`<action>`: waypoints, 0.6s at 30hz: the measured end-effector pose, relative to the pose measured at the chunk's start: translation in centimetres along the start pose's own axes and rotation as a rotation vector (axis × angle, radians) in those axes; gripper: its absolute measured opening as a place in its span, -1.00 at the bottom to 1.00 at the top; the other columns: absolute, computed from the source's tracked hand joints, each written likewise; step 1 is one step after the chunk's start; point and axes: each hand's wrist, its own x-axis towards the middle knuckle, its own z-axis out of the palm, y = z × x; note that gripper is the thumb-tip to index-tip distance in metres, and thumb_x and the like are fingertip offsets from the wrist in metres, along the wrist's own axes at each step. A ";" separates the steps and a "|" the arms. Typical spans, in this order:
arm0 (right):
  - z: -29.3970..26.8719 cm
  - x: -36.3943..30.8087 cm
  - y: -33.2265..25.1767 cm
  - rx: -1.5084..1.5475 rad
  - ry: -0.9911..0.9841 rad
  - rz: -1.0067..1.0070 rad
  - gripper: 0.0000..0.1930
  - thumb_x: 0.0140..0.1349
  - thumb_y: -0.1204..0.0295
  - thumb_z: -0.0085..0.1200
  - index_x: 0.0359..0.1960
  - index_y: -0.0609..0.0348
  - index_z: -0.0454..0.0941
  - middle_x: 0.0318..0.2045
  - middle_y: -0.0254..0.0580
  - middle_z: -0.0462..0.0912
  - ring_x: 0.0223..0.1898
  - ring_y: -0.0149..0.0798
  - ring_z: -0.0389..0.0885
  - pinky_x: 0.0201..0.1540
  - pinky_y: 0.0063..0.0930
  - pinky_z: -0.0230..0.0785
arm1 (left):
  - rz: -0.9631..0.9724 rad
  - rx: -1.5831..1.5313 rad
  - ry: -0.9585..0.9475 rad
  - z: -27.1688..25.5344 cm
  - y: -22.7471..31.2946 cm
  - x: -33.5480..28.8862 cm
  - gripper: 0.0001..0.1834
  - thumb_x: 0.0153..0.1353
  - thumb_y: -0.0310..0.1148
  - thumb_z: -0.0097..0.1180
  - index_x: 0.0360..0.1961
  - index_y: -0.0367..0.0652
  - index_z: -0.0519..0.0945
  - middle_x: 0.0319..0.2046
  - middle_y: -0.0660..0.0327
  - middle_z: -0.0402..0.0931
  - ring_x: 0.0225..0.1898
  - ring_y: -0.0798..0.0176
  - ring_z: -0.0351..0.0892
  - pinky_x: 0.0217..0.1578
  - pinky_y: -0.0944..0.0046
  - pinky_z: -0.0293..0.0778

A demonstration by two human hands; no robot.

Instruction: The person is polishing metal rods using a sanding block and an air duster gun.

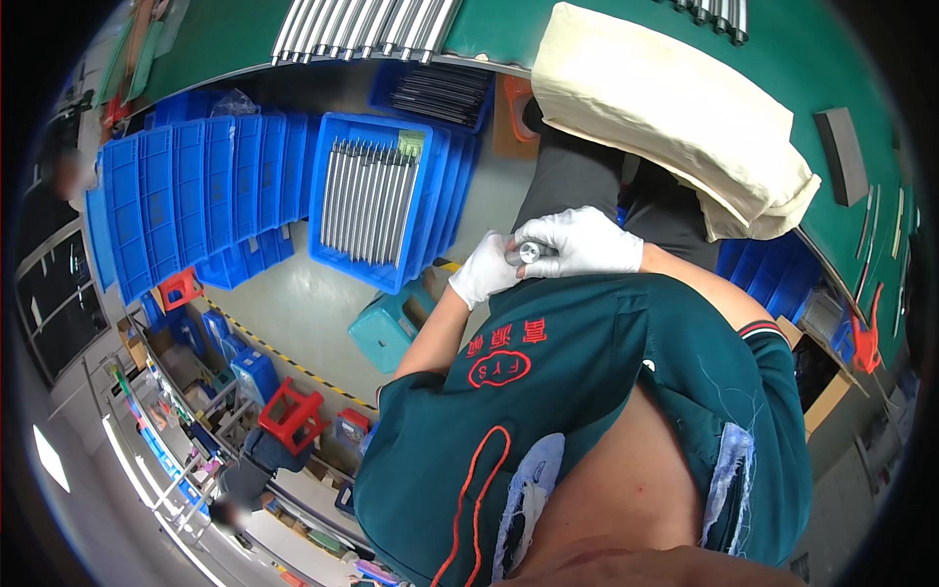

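Both my hands wear white gloves and meet in front of my dark green shirt. Between them is a shiny metal cylinder, perhaps a rod or tube, its round end [529,251] facing up toward me; the gloves hide most of its length. My left hand [483,273] is closed against its left side. My right hand [584,241] wraps round it from the right, fingers curled. Left of my hands, a blue crate [315,235] holds a row of slim silver metal rods [367,203] laid side by side.
On the green table [489,29] lie several silver tubes [367,24], a cream cloth [655,108] hanging over the edge, and a grey block [841,155]. Stacked blue crates [205,196] stand at left. A teal stool [386,328] and red stool [291,416] are on the floor; people sit farther left.
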 end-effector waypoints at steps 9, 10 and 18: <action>-0.2 -1.1 -2.0 -0.012 0.005 0.095 -0.59 0.01 -0.04 0.03 -0.29 0.01 0.46 -0.41 -0.17 0.57 -0.32 -0.07 0.55 -0.26 -0.34 0.36 | 0.103 -0.128 -0.108 0.5 -2.4 -0.2 -0.74 -0.15 -0.39 0.14 -0.42 -0.34 0.50 -0.69 -0.01 0.42 -0.61 0.17 0.46 -0.48 0.22 0.35; -0.2 -1.2 -2.1 0.025 0.009 0.108 -0.59 0.03 -0.03 0.02 -0.27 0.01 0.46 -0.40 -0.16 0.56 -0.32 -0.06 0.55 -0.26 -0.34 0.36 | 0.067 -0.107 -0.114 0.4 -2.3 -0.1 -0.74 -0.15 -0.39 0.14 -0.41 -0.34 0.50 -0.69 0.03 0.41 -0.60 0.23 0.44 -0.47 0.23 0.35; 0.6 -1.7 -1.0 0.050 0.120 -0.165 -0.62 0.06 0.11 0.07 -0.19 0.10 0.47 -0.44 -0.11 0.55 -0.35 -0.08 0.55 -0.28 -0.40 0.36 | 0.004 -0.053 -0.006 0.3 0.5 -1.3 -0.76 -0.15 -0.42 0.13 -0.43 -0.34 0.49 -0.69 0.10 0.42 -0.58 0.41 0.27 -0.46 0.29 0.33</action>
